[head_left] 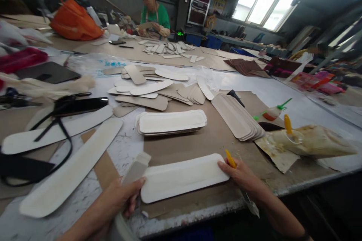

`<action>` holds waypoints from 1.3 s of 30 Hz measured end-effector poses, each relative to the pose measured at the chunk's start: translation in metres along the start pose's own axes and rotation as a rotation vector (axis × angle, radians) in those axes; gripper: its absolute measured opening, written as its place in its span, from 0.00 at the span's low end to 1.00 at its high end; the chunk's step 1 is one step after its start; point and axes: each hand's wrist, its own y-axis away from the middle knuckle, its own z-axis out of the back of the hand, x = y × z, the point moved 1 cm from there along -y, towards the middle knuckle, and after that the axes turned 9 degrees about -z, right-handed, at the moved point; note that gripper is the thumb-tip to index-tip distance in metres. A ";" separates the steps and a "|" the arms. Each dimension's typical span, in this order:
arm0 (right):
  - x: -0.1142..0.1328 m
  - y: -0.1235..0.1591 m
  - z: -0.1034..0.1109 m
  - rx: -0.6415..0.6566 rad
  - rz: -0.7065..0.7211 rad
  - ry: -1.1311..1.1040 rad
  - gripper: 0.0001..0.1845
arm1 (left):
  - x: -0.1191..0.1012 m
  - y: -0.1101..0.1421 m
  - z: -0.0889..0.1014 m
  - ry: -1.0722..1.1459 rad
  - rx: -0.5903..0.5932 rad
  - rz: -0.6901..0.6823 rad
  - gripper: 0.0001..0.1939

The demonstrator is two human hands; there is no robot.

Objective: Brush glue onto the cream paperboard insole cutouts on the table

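Observation:
A long white padded strip [181, 176] lies on brown cardboard [215, 139] at the table's near edge. My left hand [120, 197] is at its left end, fingers curled round a pale flat tool or strip [136, 168] that sticks up from the grip. My right hand [242, 176] rests on the strip's right end, closed on a yellow-tipped applicator [230, 158]. Just beyond lies a stack of similar white strips [171, 122], with a fanned stack of tan strips [236, 116] to its right.
Two longer white strips [70, 169] and a black strap [60, 128] lie to the left. A glue-smeared bag with an orange nozzle [308, 139] and a green-tipped bottle [273, 112] sit right. Loose strips [152, 86] fill the middle. A person in green [154, 15] works at the far side.

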 end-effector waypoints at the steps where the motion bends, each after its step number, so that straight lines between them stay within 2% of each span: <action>1: -0.001 0.001 0.000 0.021 -0.013 -0.058 0.22 | 0.000 0.002 0.001 0.055 0.014 -0.012 0.28; 5: -0.003 0.010 -0.001 0.082 -0.037 -0.216 0.25 | 0.002 0.008 0.006 0.151 0.013 -0.068 0.26; 8: 0.005 0.021 -0.003 0.068 -0.044 -0.241 0.26 | 0.005 0.011 0.007 0.165 -0.004 -0.083 0.24; 14: 0.024 0.044 -0.011 0.009 -0.062 -0.140 0.25 | 0.004 0.018 0.012 0.257 -0.024 -0.075 0.26; 18: 0.024 0.046 -0.014 0.001 -0.018 -0.108 0.26 | 0.006 0.022 0.020 0.231 -0.037 -0.101 0.22; 26: 0.028 0.059 -0.012 -0.034 0.079 -0.062 0.26 | 0.013 0.030 0.031 0.209 0.006 -0.129 0.24; 30: 0.027 0.065 -0.016 0.060 0.005 -0.209 0.27 | 0.010 0.038 0.032 0.321 0.069 -0.086 0.21; 36: 0.015 0.067 -0.026 0.284 -0.092 -0.532 0.26 | 0.001 0.050 0.035 0.379 0.150 -0.057 0.20; 39: 0.010 0.068 -0.030 0.323 -0.107 -0.613 0.27 | 0.005 0.052 0.036 0.422 0.182 -0.030 0.19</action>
